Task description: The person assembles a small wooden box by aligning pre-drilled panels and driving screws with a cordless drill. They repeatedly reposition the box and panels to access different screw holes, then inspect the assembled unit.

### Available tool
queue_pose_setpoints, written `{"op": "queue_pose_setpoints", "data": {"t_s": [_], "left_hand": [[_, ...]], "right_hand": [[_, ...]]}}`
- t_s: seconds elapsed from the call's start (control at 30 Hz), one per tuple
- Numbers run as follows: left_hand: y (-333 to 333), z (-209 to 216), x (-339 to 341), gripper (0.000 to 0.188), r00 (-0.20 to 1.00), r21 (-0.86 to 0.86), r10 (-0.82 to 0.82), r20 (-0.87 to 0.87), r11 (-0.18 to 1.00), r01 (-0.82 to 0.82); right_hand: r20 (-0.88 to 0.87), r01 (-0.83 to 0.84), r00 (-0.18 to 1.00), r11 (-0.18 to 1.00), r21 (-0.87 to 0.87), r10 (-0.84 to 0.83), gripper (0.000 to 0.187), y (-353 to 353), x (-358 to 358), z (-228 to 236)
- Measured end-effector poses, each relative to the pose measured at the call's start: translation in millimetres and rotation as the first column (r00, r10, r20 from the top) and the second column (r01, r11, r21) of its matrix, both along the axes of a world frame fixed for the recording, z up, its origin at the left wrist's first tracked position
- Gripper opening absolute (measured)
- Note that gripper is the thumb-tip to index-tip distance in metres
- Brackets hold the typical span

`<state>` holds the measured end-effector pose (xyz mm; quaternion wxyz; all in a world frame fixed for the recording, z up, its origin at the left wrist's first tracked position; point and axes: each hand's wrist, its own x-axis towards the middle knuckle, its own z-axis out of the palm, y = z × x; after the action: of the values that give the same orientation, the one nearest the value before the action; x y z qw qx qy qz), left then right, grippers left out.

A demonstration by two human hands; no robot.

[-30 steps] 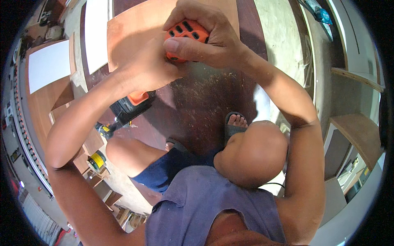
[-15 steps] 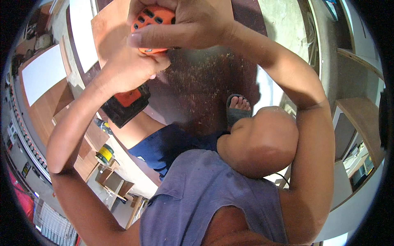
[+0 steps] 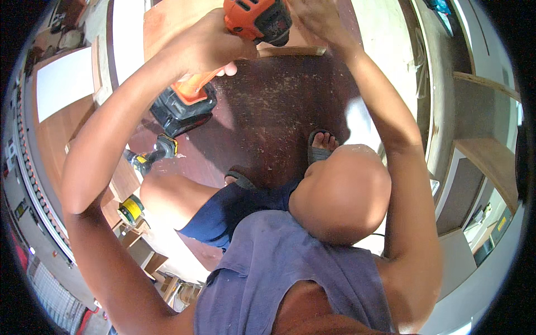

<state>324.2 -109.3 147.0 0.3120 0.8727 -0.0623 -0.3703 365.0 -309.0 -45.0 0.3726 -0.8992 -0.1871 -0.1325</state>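
My left hand (image 3: 209,44) is wrapped round the grip of an orange and black cordless drill (image 3: 248,15), its black nose pointing to the right. The drill's black battery (image 3: 181,111) hangs below my wrist. Just beyond the nose, at the upper edge, is my right hand (image 3: 321,22), its fingers bent together and partly cut off by the frame. What they hold, if anything, is hidden. Beneath the drill lies a light wooden panel (image 3: 173,25) with a raised edge strip (image 3: 293,51).
Pale wood dust speckles the dark reddish-brown surface (image 3: 268,106) under my feet. A second, yellow and black power tool (image 3: 153,156) lies by my left knee, near a yellow-labelled spool (image 3: 130,209). Wooden cabinet frames (image 3: 486,162) stand at the right.
The drill has swung from pointing away to pointing right. My right hand has left the drill's rear and moved right, past its nose. My left knee has moved outward, and the second tool shows more.
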Motion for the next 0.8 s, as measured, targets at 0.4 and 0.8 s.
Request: {"op": "queue_pose_setpoints", "data": {"t_s": [0.4,0.8], "left_hand": [[51.0,118.3,-4.3,0.034,0.979,-0.015,0.19,-0.068,0.981,-0.191],[143.3,42.6,-26.8,0.018,0.958,0.078,0.266,0.106,0.958,-0.274]], "right_hand": [[0.119,0.203,0.979,0.879,-0.432,-0.168,0.036,5.6,-25.8,2.0],[-0.104,-0.676,0.629,0.608,0.417,0.77,0.039,162.8,-3.7,196.8]]}}
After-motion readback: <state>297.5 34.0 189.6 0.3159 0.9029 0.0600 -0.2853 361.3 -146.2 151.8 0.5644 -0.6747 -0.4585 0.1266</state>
